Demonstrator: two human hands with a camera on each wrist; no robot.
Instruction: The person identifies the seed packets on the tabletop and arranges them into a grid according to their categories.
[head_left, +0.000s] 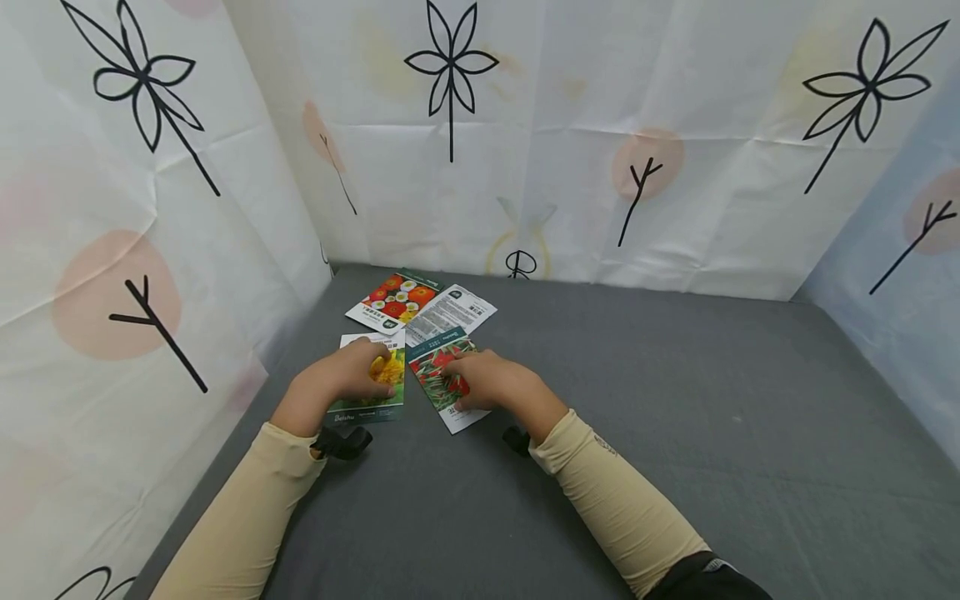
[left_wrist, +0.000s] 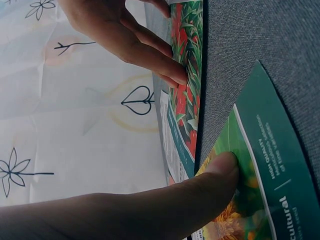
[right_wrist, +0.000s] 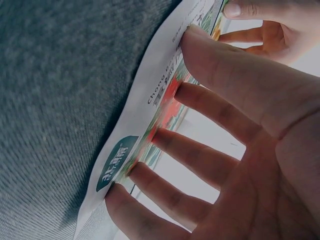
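Note:
My left hand (head_left: 348, 373) lies over a seed packet with yellow flowers (head_left: 375, 412), turned with its green band toward me. In the left wrist view the thumb (left_wrist: 222, 167) rests flat on that packet's face. The fingertips of my right hand (head_left: 498, 382) touch a seed packet with red flowers (head_left: 429, 367), which lies slanted just to the right. Those fingers (right_wrist: 197, 155) are spread and fairly straight along the packet in the right wrist view, with the thumb near its white end. The red-flower packet bends slightly there.
Behind the hands lie a packet with red, orange and white blooms (head_left: 390, 302) and a packet showing its white printed back (head_left: 459, 308), overlapping. Grey cloth covers the table (head_left: 637, 417). White patterned fabric walls (head_left: 562, 150) stand at the back and sides.

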